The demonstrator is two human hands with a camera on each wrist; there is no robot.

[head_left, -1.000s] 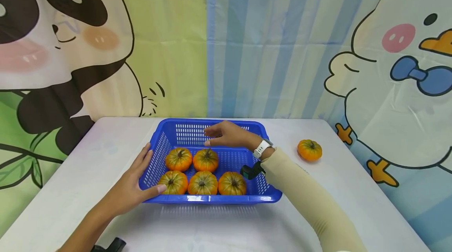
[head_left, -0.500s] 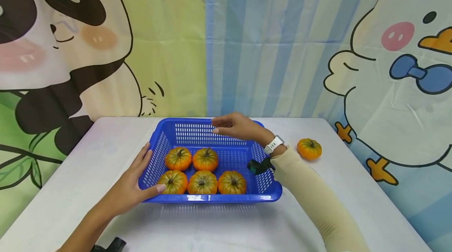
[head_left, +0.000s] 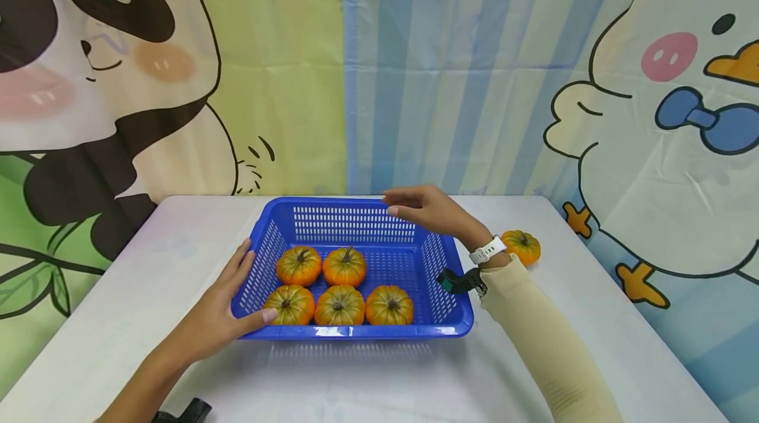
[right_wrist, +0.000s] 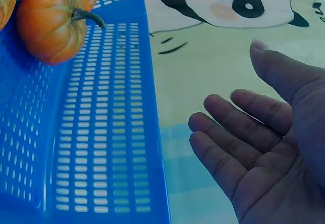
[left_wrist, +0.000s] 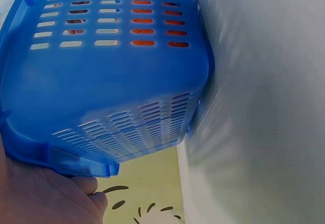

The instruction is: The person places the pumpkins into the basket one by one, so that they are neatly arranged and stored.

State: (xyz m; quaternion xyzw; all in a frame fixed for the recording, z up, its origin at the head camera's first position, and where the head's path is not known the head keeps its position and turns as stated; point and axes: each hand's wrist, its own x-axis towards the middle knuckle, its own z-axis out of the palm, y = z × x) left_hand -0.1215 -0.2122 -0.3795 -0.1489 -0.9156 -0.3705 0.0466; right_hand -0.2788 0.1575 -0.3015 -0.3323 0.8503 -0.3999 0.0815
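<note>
A blue plastic basket (head_left: 356,332) with slotted walls stands on the table, seen from outside in the left wrist view. My left hand (head_left: 219,308) grips its left rim, thumb over the front corner and fingers along the outer side. Inside, a pumpkin (head_left: 299,266) and a second pumpkin (head_left: 344,267) sit behind a front row with a pumpkin (head_left: 389,306) at its right end. Above the basket's back right corner hovers my right hand (head_left: 435,212); its fingers are spread and the palm bare in the right wrist view.
One more pumpkin (head_left: 523,246) lies on the white table (head_left: 332,383) right of the basket, partly behind the right wrist. Behind the table hangs a printed curtain (head_left: 284,80) with a panda and a duck. A dark strap device (head_left: 459,281) sits on the right wrist.
My right hand has moved right and slightly up, from over the back pumpkins to the basket's back right corner. The left hand, basket and pumpkins have stayed put.
</note>
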